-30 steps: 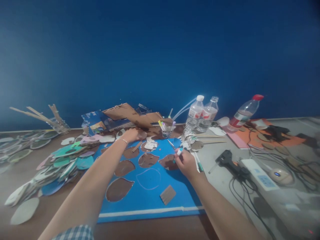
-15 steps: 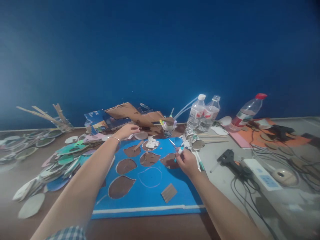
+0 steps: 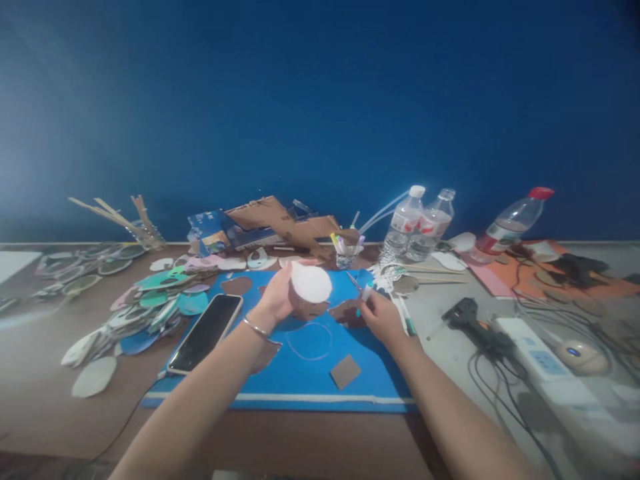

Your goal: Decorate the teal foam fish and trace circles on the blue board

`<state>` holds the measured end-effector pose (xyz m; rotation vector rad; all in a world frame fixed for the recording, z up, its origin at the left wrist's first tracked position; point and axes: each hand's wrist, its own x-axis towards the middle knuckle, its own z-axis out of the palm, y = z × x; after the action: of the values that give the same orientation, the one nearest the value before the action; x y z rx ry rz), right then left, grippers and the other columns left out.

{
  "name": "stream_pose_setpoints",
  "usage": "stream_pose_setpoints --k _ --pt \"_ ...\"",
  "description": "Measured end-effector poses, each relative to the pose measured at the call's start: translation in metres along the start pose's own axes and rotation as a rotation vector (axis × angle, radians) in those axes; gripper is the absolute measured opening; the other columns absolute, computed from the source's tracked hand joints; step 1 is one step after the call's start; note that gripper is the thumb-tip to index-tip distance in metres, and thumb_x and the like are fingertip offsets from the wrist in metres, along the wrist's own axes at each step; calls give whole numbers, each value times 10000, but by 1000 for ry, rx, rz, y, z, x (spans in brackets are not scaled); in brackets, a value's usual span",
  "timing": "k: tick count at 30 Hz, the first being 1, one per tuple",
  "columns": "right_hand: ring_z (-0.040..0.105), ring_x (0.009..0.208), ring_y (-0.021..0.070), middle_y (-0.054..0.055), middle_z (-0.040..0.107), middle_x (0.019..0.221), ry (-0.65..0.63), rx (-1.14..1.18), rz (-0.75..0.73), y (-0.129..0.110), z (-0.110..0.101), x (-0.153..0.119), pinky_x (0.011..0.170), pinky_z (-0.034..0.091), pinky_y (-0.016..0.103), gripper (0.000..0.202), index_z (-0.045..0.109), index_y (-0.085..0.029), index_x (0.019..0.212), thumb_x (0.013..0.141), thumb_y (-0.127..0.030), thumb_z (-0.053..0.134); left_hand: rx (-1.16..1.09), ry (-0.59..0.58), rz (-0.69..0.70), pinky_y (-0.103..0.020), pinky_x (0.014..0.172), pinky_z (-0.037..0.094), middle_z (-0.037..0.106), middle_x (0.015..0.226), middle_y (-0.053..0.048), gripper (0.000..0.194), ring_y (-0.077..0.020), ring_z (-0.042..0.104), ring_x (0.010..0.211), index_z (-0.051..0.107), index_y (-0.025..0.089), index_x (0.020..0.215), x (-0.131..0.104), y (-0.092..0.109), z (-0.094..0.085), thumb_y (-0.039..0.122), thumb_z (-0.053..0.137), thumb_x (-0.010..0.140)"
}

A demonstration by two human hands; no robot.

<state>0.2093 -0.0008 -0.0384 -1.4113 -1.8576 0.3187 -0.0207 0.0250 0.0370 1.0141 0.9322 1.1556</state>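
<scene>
My left hand (image 3: 276, 298), a metal bangle on its wrist, is closed on a white teardrop-shaped cutout (image 3: 313, 283) above the blue board (image 3: 295, 383). In my right hand (image 3: 384, 318), at the board's right side, is a pair of scissors (image 3: 355, 280) with a pale and teal handle, its blades pointing away to the left. Between the hands, a brown leaf-shaped opening (image 3: 345, 313) shows in the board. A drawn leaf outline (image 3: 309, 341) and a small square of cardboard (image 3: 345, 371) are nearer me. Other openings are partly covered by my left hand.
A phone (image 3: 205, 333) lies at the board's left, beside a pile of coloured cutouts (image 3: 155, 300). Behind stand a cup of markers (image 3: 347, 257), cardboard scraps (image 3: 270, 220) and bottles (image 3: 405, 223). A glue gun (image 3: 473, 327), power strip (image 3: 543, 360) and cables are on the right.
My left hand has come back from the far edge of the board with the white cutout in it. The view has shifted left, bringing the phone into sight. My right hand still holds the scissors.
</scene>
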Motion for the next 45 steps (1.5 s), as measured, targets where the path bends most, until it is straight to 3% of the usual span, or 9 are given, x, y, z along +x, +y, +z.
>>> stream_pose_setpoints --k 5,9,12,16,21,27,29,36,45 --pt "568 704 175 40 616 756 -11 313 75 -9 -2 -1 633 413 272 219 579 -183 831 838 -344 430 -189 56 -55 -426 702 539 550 1228 -130 464 -294 595 992 558 187 1101 -21 -31 13 529 466 800" --pt "404 431 100 -51 461 535 -109 802 336 -18 3 -4 418 317 217 282 539 -190 939 795 -429 501 -289 77 -7 -375 776 522 566 1205 -120 391 -264 580 1020 591 165 1048 -25 -51 16 452 542 786" --pt "290 352 53 -80 412 479 -201 1003 483 -23 8 -4 350 225 188 340 540 -172 875 699 -452 619 -292 52 -30 -356 794 511 617 1108 -127 398 -246 601 971 597 145 1041 -25 -57 17 447 545 787" --pt "305 336 51 -86 406 418 -162 1000 594 -25 10 -2 333 227 178 331 549 -162 800 637 -417 684 -294 81 -31 -332 809 504 629 1075 -127 366 -230 598 971 608 133 1009 -26 -57 19 425 538 798" --pt "330 336 56 -39 489 458 -258 851 558 -27 9 -5 328 217 189 305 572 -152 717 679 -445 650 -266 79 -52 -315 787 508 634 1067 -108 351 -202 606 942 609 156 1005 -26 -60 18 431 525 802" --pt "382 337 80 -34 479 442 -196 833 556 -23 9 -5 334 244 207 328 545 -160 635 698 -471 630 177 87 -4 -243 587 495 672 821 -54 352 -160 614 700 631 163 918 -24 -64 8 319 729 618" --pt "366 331 77 -46 453 427 -166 875 579 -21 10 -4 329 238 206 332 546 -159 645 687 -475 642 233 76 -12 -251 574 495 665 743 -46 329 -151 607 638 633 156 882 -24 -64 7 298 738 605" --pt "364 341 59 -43 460 459 -83 952 624 -19 11 -4 331 254 196 359 509 -159 589 668 -473 664 217 30 -86 -294 622 528 662 675 -44 247 -168 635 624 619 155 850 -24 -61 8 312 685 671" --pt "348 345 55 -40 477 498 -66 1099 685 -16 8 -1 333 249 198 310 552 -152 687 683 -445 653 149 97 -113 -287 636 529 685 714 -60 250 -156 638 614 629 156 835 -23 -56 8 302 708 648"
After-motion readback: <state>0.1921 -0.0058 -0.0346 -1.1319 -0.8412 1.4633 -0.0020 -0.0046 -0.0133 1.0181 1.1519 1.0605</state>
